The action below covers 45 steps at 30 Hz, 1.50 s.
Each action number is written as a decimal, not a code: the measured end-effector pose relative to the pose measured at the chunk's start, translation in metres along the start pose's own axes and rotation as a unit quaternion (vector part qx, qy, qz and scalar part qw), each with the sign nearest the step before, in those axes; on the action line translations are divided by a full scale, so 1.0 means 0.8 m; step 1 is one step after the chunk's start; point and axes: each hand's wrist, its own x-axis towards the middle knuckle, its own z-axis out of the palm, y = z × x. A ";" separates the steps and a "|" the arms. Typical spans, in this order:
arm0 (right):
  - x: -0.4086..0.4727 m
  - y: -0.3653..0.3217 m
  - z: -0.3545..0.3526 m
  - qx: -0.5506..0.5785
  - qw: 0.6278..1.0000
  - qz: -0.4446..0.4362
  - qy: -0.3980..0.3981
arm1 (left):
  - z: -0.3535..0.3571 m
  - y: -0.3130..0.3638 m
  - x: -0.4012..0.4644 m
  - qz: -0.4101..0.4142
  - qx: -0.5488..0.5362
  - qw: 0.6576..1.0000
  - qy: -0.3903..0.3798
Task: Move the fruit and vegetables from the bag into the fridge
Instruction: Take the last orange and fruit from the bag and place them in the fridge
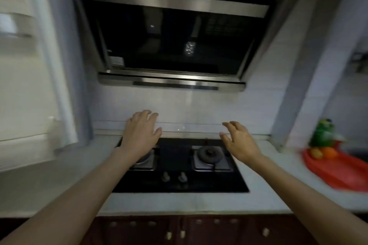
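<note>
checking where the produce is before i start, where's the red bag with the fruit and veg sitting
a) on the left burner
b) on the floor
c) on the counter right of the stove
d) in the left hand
c: the red bag lies on the counter right of the stove, with the fruit and vegetables at its far end, and both hands are empty.

A black two-burner gas hob [179, 167] is set into a pale countertop [179, 203]. Above the hob, a steel-trimmed extractor hood [175, 45] is mounted; below it, dark red cabinet doors [199, 230] are seen.
</note>
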 end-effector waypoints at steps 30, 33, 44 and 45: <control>-0.170 0.527 -0.172 -0.164 0.891 0.417 0.075 | 0.367 0.677 0.191 0.416 -0.169 0.880 -0.153; -0.182 0.564 -0.169 -0.168 0.875 0.448 0.072 | 0.403 0.726 0.194 0.437 -0.163 0.870 -0.159; -0.227 0.769 -0.193 -0.143 0.855 0.493 0.068 | 0.520 0.906 0.202 0.429 -0.143 0.870 -0.198; -0.229 0.790 -0.196 -0.139 0.856 0.493 0.064 | 0.532 0.918 0.204 0.419 -0.138 0.874 -0.205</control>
